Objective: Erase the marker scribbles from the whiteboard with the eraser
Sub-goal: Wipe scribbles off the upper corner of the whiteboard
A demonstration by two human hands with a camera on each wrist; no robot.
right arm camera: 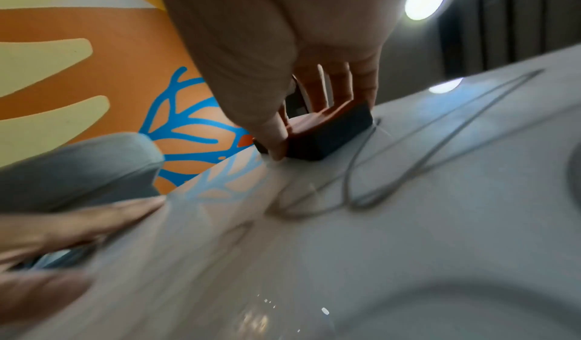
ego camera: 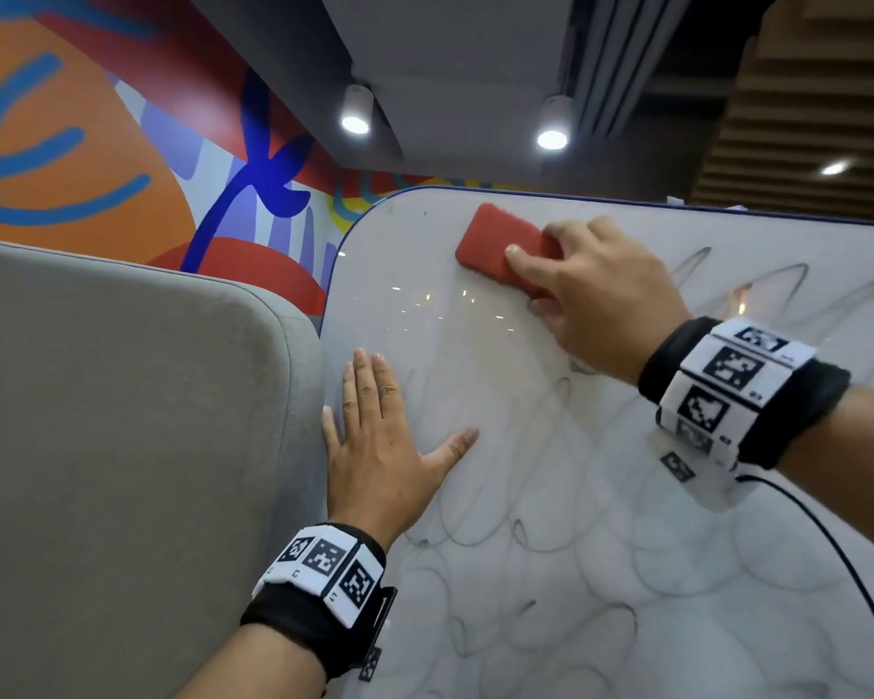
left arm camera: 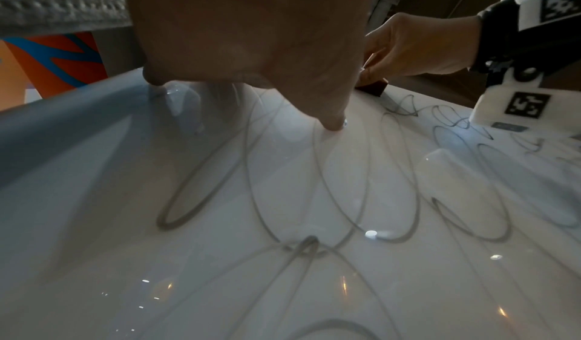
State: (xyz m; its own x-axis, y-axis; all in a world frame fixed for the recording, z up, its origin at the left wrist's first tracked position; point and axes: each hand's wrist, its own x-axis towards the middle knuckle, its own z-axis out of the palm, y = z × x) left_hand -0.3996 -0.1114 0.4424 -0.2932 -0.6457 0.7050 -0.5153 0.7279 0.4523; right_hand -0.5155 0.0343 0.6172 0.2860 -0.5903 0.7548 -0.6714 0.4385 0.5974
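Nearest the lens: left hand (ego camera: 374, 446), flat and fingers straight, pressed palm-down on the whiteboard (ego camera: 601, 496) near its left edge, holding nothing, apparently just steadying the panel. Right beside that edge, a grey cushion (ego camera: 122, 421). Further up the board, right hand (ego camera: 596, 295) with its grip closed round the eraser (ego camera: 500, 247): thumb on the near side, fingers curled over the far end. Red top, dark pad underneath, lying flat against the surface close to the top-left corner.

Progress, judged from how the marks lie: early. Upper-left patch of the board, between the eraser and the left hand, mostly bare, with only faint grey traces. Everything else still covered in scribbles (ego camera: 551, 562): looping lines across the lower half, below and to the right of the left hand, plus tall zigzags along the upper right past the right wrist. From the right wrist view, a loop of line running right up to the eraser's end; whether the pad overlaps it is hard to say through the blur. By far the larger share of the wiping left to do.
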